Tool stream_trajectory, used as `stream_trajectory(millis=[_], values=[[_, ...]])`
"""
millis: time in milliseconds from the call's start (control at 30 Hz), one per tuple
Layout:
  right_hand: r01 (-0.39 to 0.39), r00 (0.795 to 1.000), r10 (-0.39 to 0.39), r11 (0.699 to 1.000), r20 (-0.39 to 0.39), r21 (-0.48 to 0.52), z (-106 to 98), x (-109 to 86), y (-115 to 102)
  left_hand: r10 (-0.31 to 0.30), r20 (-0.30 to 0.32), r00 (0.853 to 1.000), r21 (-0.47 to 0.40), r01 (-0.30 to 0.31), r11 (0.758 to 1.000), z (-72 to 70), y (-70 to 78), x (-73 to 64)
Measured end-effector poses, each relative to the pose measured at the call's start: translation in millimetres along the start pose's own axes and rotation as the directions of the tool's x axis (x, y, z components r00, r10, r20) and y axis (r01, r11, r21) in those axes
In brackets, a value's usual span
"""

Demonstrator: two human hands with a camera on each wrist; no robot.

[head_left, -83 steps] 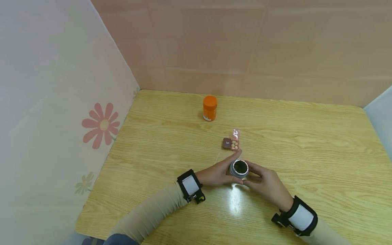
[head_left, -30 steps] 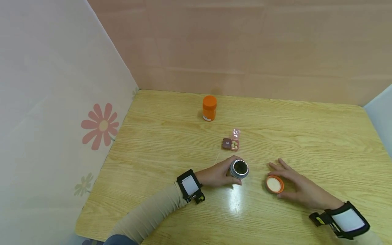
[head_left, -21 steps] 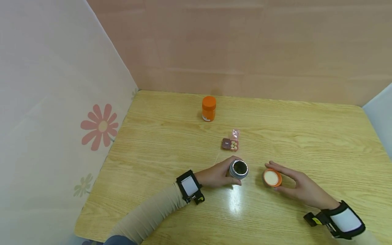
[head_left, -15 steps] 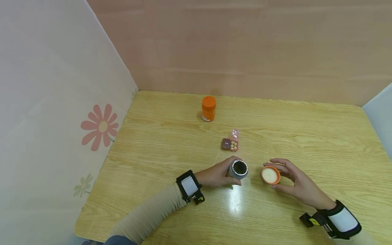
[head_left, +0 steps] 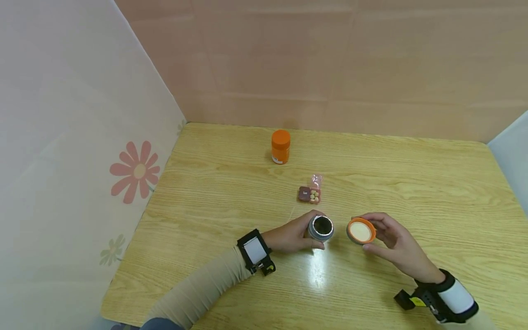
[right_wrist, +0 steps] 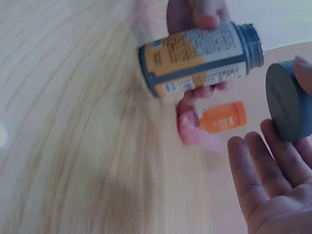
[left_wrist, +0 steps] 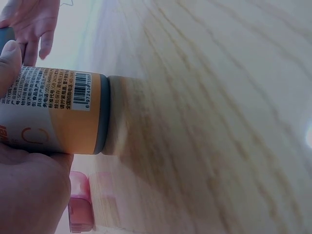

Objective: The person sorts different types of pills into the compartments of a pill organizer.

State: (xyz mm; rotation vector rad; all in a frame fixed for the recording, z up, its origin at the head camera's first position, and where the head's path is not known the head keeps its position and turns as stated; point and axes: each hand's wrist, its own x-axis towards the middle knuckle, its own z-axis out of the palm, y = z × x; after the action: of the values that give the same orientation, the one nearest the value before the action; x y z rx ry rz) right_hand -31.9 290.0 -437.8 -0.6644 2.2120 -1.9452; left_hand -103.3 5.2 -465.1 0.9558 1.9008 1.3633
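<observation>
My left hand [head_left: 294, 233] grips an uncapped supplement bottle [head_left: 321, 228], dark grey with an orange-and-white label. It stands upright on the table, its dark mouth facing up inside a silvery rim. Just to the right, my right hand [head_left: 398, 245] pinches the bottle's screw cap [head_left: 360, 230] between thumb and fingers. The cap's orange rim and white liner face up in the head view. In the right wrist view the cap's dark outer top [right_wrist: 282, 100] shows, a small gap from the bottle's threaded neck [right_wrist: 252, 45]; the other fingers [right_wrist: 246, 170] stretch out loosely.
A small pink pill case [head_left: 315, 196] lies behind the bottle, one clear lid raised over several pale tablets and one dark lid [head_left: 304, 194] down. Farther back stands an orange bottle [head_left: 280, 147] with its cap on. Walls border the wooden table [head_left: 433, 192] at the back and sides.
The right hand has left the bottle, picked up the cap on the right, and carried it left towards the bottle's mouth. The left hand and bottle have stayed in place.
</observation>
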Motion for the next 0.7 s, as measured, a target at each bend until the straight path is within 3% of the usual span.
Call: stream_trajectory(millis=[133, 300, 700], values=[[0.031, 1.000, -0.031, 0.993, 0.004, 0.112, 3.6, 0.7, -2.3, -0.013, 0.005, 1.000, 0.003, 0.013, 1.000, -0.3, 1.5, -0.5], [0.015, 1.000, -0.017, 0.986, 0.012, 0.167, 7.6, 2.3, -6.3, 0.001, 0.008, 1.000, 0.004, -0.001, 1.000, -0.4, 2.0, -0.2], [0.024, 1.000, -0.023, 0.981, -0.008, 0.195, 15.2, 8.6, -12.0, 0.016, 0.015, 1.000, -0.003, -0.016, 1.000, 0.1, -2.7, 0.1]])
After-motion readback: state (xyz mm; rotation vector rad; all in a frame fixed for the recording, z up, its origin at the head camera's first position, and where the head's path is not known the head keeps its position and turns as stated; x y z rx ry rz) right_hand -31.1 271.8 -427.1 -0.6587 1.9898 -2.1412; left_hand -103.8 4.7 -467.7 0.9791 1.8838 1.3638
